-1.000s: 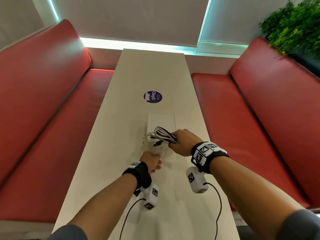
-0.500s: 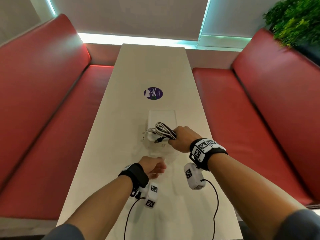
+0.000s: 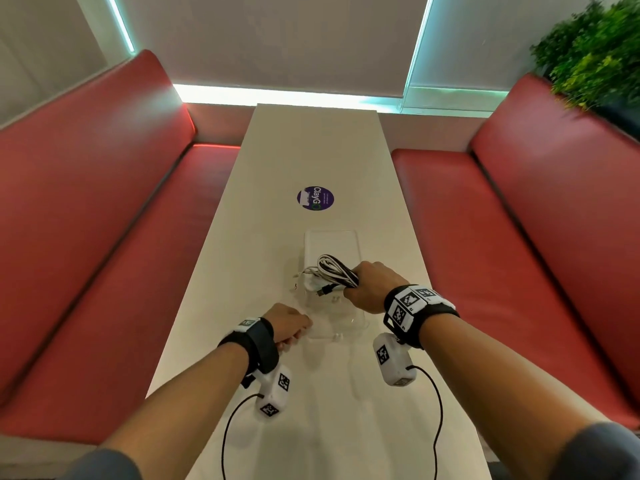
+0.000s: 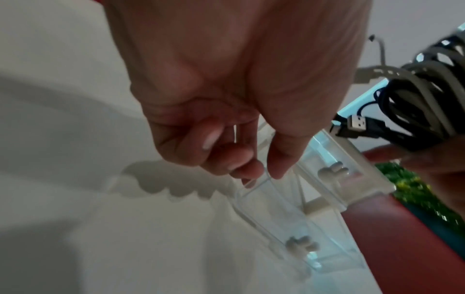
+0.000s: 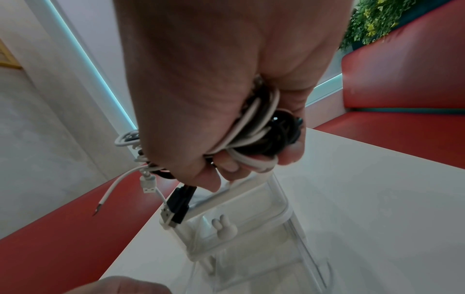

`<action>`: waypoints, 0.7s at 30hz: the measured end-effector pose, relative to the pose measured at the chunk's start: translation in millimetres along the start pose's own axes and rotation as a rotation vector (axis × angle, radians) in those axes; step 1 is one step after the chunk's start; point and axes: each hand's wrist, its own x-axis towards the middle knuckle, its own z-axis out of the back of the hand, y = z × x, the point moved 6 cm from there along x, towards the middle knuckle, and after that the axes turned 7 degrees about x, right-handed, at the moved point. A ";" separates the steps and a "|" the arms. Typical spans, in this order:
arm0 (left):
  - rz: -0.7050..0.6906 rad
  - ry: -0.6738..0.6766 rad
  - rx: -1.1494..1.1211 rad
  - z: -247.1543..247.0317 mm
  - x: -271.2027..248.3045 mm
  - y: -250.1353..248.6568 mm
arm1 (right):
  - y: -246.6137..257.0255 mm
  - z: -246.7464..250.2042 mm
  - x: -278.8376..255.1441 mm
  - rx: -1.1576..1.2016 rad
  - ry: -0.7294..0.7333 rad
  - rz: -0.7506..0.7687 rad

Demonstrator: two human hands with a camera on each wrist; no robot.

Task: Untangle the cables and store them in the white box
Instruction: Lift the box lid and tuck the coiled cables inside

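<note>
My right hand (image 3: 364, 289) grips a coiled bundle of black and white cables (image 3: 335, 271) just above the white box (image 3: 331, 242) at the table's middle. In the right wrist view the cable bundle (image 5: 256, 139) fills the right hand (image 5: 251, 165), and a black USB plug (image 5: 177, 206) and a white plug hang below it. The box's clear lid (image 3: 334, 322) lies swung toward me. My left hand (image 3: 298, 332) pinches the clear lid (image 4: 284, 214) at its near corner, between thumb and fingers of the left hand (image 4: 261, 175).
The long white table (image 3: 242, 306) runs away from me, with red benches (image 3: 104, 237) on both sides. A purple round sticker (image 3: 315, 198) lies beyond the box. A green plant (image 3: 595, 53) stands at the far right.
My left hand has drawn back a little toward me at the lid's edge. The right hand stays over the box with the cable bundle.
</note>
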 end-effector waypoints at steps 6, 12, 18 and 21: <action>-0.076 0.189 0.611 4.3 -18.9 -14.1 | 0.6 -1.7 -3.2 -0.005 0.005 -0.011; -0.141 -0.156 0.793 53.1 -7.8 -41.5 | 4.7 4.3 -7.6 -0.043 0.015 0.003; -0.433 -0.419 0.632 83.0 -1.9 -82.6 | 6.9 22.5 -21.0 -0.038 0.050 0.050; -0.531 -0.298 0.766 65.1 5.5 -91.3 | 6.9 37.9 -30.7 -0.087 0.128 0.031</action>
